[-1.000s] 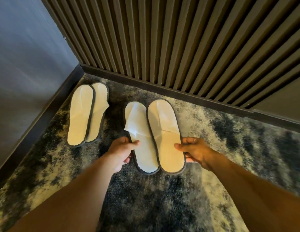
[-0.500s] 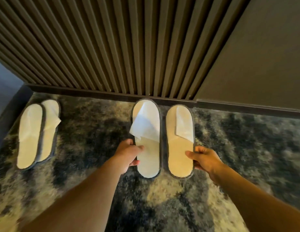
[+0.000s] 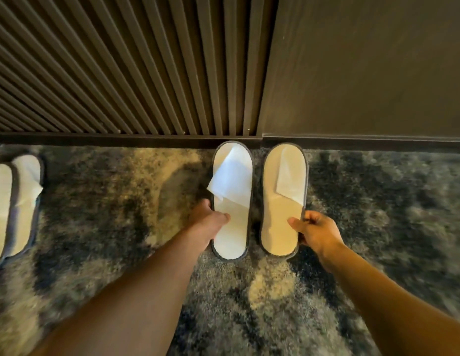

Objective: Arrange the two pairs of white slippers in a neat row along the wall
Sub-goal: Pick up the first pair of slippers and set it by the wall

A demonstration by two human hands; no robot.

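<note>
Two white slippers with grey rims lie side by side on the carpet, toes touching the skirting board. My left hand (image 3: 210, 219) grips the left slipper (image 3: 232, 201) at its left edge, thumb on the insole. My right hand (image 3: 313, 229) grips the right slipper (image 3: 282, 201) at its right edge. The left slipper's upper flap is loose and sticks out past its left rim. The other pair (image 3: 15, 204) lies at the far left, one slipper partly overlapping the other, a little away from the wall and cut off by the frame edge.
A dark slatted wall panel (image 3: 121, 73) and a plain dark panel (image 3: 365, 68) stand behind, with a dark skirting board (image 3: 121, 140) at the floor. A mottled grey and beige carpet (image 3: 108, 201) spans the wide gap between the two pairs.
Both hands have carried the held pair to the right and up to the skirting board. The other pair now sits much further to the left in view.
</note>
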